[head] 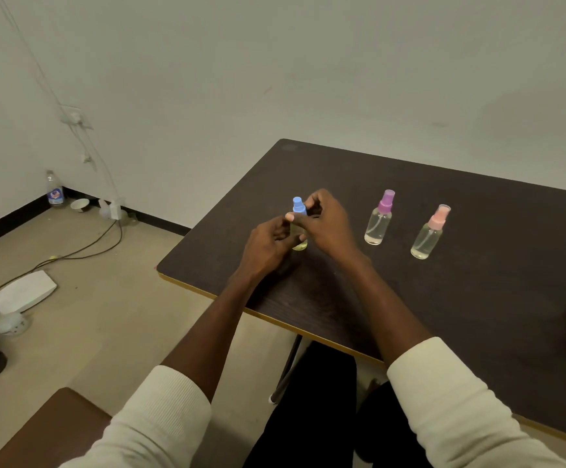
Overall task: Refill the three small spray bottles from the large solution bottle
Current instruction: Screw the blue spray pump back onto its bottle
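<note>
Blue cap; purple cap; pink cap; dark brown table; cream sleeves

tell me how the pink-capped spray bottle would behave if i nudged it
The pink-capped bottle is tall and narrow on the table, so a high nudge would probably tip it. Only a little liquid shows at the bottom, so it is likely light and slides easily. Once tipped, its round body may roll.

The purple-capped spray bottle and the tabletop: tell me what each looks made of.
Purple-capped spray bottle: clear plastic body, probably, since the dip tube and liquid show through; opaque matte purple plastic sprayer. Tabletop: likely dark wood-grain laminate, low sheen, with a lighter yellowish edge band.
</note>
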Available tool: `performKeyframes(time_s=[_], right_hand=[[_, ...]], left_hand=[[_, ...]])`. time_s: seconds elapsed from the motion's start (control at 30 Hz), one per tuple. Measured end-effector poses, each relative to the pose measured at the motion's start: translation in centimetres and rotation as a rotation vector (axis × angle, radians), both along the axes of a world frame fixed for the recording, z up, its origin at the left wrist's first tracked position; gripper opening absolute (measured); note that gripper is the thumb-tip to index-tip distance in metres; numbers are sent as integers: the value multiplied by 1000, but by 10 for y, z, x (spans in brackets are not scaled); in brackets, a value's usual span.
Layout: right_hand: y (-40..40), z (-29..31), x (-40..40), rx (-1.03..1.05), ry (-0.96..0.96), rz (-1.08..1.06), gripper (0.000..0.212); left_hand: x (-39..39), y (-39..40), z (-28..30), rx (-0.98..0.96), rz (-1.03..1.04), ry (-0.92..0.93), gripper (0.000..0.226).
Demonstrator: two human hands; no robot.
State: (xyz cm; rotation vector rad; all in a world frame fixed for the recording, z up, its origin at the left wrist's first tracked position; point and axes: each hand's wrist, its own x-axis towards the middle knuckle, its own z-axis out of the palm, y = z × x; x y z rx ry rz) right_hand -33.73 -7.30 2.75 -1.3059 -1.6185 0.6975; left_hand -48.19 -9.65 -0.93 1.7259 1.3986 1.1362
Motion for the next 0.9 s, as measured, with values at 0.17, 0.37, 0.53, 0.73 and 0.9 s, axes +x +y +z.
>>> performKeyframes(time_s=[0.17, 0.37, 0.53, 0.73, 0.9], right_hand=[[-9, -1, 37, -67, 101, 59, 52], [-9, -6, 53, -13, 112, 2, 18], [-9, -10, 48, -83, 205, 66, 43], [-7, -15, 47, -36, 158, -7, 26], [-10, -12, 47, -81, 180, 53, 45]], left_hand=[[32, 5, 2, 6, -64, -43, 31], [43, 10, -2, -5, -84, -49, 41], [41, 9, -1, 14, -80, -4, 41], [42, 9, 0, 11, -70, 1, 40], [41, 7, 1, 9, -75, -3, 46]])
